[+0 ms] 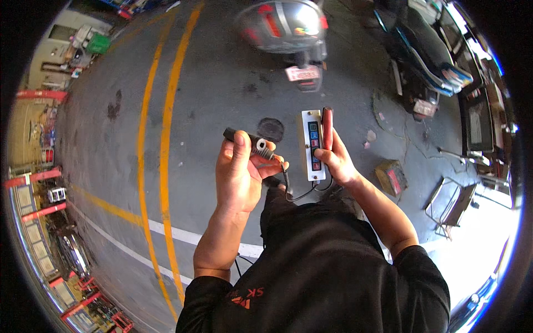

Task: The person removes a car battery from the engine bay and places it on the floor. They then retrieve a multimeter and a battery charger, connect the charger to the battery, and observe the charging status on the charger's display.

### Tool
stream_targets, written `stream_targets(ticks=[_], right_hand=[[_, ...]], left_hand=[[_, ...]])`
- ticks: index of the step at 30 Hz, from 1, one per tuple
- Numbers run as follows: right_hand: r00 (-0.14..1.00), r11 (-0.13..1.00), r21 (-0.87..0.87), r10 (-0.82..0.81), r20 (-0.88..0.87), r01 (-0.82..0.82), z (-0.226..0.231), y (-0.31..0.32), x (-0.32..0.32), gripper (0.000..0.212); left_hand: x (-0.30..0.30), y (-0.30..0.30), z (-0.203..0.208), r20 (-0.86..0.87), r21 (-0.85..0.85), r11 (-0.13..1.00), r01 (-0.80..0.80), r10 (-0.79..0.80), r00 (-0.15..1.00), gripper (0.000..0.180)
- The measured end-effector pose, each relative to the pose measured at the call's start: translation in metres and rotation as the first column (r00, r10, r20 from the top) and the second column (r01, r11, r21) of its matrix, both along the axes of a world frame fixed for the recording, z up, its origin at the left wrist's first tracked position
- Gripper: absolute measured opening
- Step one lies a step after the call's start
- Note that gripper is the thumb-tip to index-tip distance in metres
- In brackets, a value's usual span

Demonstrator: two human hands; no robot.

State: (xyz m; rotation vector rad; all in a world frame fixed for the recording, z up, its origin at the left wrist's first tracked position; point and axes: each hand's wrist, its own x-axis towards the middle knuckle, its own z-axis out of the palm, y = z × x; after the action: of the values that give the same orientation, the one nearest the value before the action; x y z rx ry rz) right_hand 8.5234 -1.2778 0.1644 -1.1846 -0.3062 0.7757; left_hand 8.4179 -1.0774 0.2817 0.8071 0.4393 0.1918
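In front of me my left hand (241, 172) grips a black cylindrical piece (237, 136), thumb on top. A grey ribbed part (261, 145) with a round hole sticks out at its right; its exact kind I cannot make out. My right hand (337, 162) holds a narrow silver control box (306, 161) upright, its thumb lying on the row of blue and red buttons. Along the box's right side stands a red handle-like piece (328, 125), against the same hand. A black cable (301, 197) loops below, between the box and my left hand.
Ahead on the grey floor (216, 72) stands a motorcycle (286, 28), with a second one (425, 50) at the far right. A worn box (391, 177) and a folding metal frame (452, 205) are on the right. Shelves and red-framed racks (36, 177) line the left.
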Motion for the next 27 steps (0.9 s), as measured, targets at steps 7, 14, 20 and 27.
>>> stream_targets(ticks=[7, 14, 20, 27], right_hand=[[0.978, 0.978, 0.044, 0.203, 0.050, -0.206, 0.035, 0.166, -0.023, 0.084], [0.944, 0.935, 0.134, 0.331, 0.015, -0.329, 0.066, 0.295, -0.016, 0.091], [0.890, 0.860, 0.266, 0.456, -0.019, -0.435, 0.053, 0.393, 0.017, 0.089], [0.835, 0.788, 0.295, 0.547, 0.066, -0.540, 0.061, 0.536, 0.099, 0.088]], left_hand=[[-0.032, 0.138, 0.035, 0.047, 0.209, 0.958, -0.199, 0.193, 0.980, 0.040], [-0.023, 0.237, 0.065, 0.050, 0.236, 0.921, -0.310, 0.307, 0.950, 0.045], [0.021, 0.324, 0.069, 0.082, 0.206, 0.885, -0.418, 0.410, 0.909, 0.047], [0.106, 0.443, 0.087, 0.061, 0.273, 0.858, -0.435, 0.436, 0.898, 0.047]])
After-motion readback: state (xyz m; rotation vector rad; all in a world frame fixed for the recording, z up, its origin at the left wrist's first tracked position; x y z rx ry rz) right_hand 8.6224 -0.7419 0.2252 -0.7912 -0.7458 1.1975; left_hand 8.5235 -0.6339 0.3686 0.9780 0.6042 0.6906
